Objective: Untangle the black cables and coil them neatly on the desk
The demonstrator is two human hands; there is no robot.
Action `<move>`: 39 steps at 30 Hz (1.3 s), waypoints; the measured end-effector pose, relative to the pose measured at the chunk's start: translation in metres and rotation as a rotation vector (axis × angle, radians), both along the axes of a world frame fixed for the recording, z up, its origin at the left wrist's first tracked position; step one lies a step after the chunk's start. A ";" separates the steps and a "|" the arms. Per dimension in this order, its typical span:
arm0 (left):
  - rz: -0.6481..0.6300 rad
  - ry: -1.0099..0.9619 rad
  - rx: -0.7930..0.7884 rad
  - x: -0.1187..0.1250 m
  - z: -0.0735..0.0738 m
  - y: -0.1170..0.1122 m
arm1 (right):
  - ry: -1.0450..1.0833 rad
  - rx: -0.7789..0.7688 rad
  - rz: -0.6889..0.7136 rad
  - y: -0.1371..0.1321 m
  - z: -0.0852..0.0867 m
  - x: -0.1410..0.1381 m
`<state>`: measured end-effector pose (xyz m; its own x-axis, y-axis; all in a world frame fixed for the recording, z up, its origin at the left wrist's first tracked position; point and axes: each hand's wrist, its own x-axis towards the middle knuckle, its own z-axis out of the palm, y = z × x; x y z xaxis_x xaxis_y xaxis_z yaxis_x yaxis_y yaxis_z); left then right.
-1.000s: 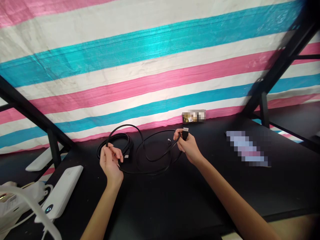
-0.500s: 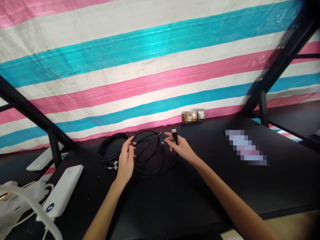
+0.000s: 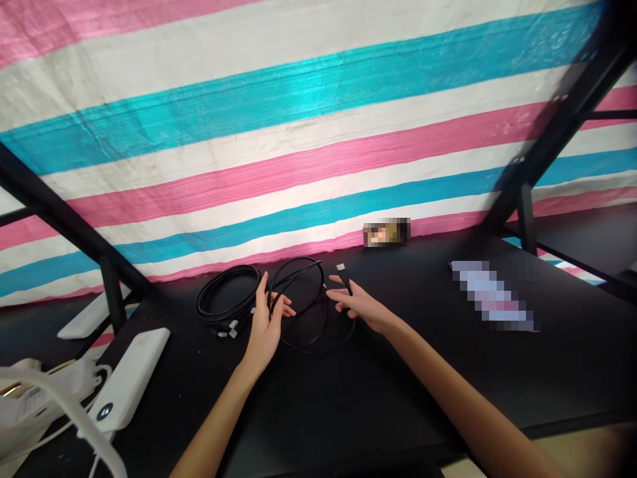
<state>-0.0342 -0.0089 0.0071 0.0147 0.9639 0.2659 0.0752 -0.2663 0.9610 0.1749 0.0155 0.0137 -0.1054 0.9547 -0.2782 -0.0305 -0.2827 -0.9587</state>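
Striped plastic sheeting in pink, white and blue rises behind a wide black surface, with a slanting black frame at each side. On the left lies a white power bank; well over to the right is a flat, blurred-out object. Beside the left hand rests a coiled black cable. Looped black cable lies between the two hands, its near strands passing among the left fingers. The step in hand appears to be arranging these loops, and the next move seems to call for keeping the strands together on the left while the plug end stays clear of them. The left grip is loose and partly spread; whether it presses on the strands cannot be told. The right hand has a narrow grip on a USB plug, whose metal tip points up and away, past the fingers. Whether this plug belongs to the looped cable is unclear.
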 end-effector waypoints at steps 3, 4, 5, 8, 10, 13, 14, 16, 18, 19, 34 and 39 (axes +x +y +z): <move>-0.031 -0.060 -0.047 0.002 0.004 -0.002 | 0.046 -0.065 -0.049 0.001 0.000 0.000; -0.030 -0.074 -0.056 0.004 0.005 -0.003 | 0.061 -0.091 -0.053 0.001 0.000 0.001; -0.029 -0.088 -0.065 0.005 0.007 -0.004 | 0.079 -0.106 -0.041 0.001 0.001 0.001; -0.034 -0.141 -0.098 0.009 0.008 -0.006 | 0.111 -0.076 0.036 0.000 0.003 -0.001; -0.035 -0.193 -0.115 0.011 0.006 -0.006 | 0.074 0.000 0.052 -0.001 0.004 -0.002; 0.023 -0.272 -0.110 0.011 0.002 -0.005 | 0.007 0.129 0.035 -0.001 0.005 -0.001; 0.059 -0.291 -0.101 0.010 0.001 -0.004 | -0.001 0.174 0.024 -0.001 0.006 0.000; 0.151 -0.318 -0.067 0.007 0.000 -0.002 | -0.007 0.268 -0.019 0.000 0.009 0.003; 0.238 -0.327 -0.035 0.001 -0.001 0.001 | 0.003 0.357 -0.058 -0.001 0.013 0.006; 0.274 -0.323 -0.018 -0.002 -0.001 0.003 | 0.017 0.391 -0.060 -0.001 0.016 0.007; 0.162 0.875 0.862 0.003 0.002 -0.014 | -0.056 0.529 0.204 -0.015 0.016 -0.011; 0.084 0.901 0.801 0.005 0.004 -0.016 | -0.107 0.513 0.307 -0.018 0.014 -0.015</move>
<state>-0.0293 -0.0247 0.0113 0.4478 0.5369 0.7150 0.6785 -0.7249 0.1193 0.1597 -0.0024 0.0281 -0.3942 0.9002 0.1852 0.0830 0.2355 -0.9683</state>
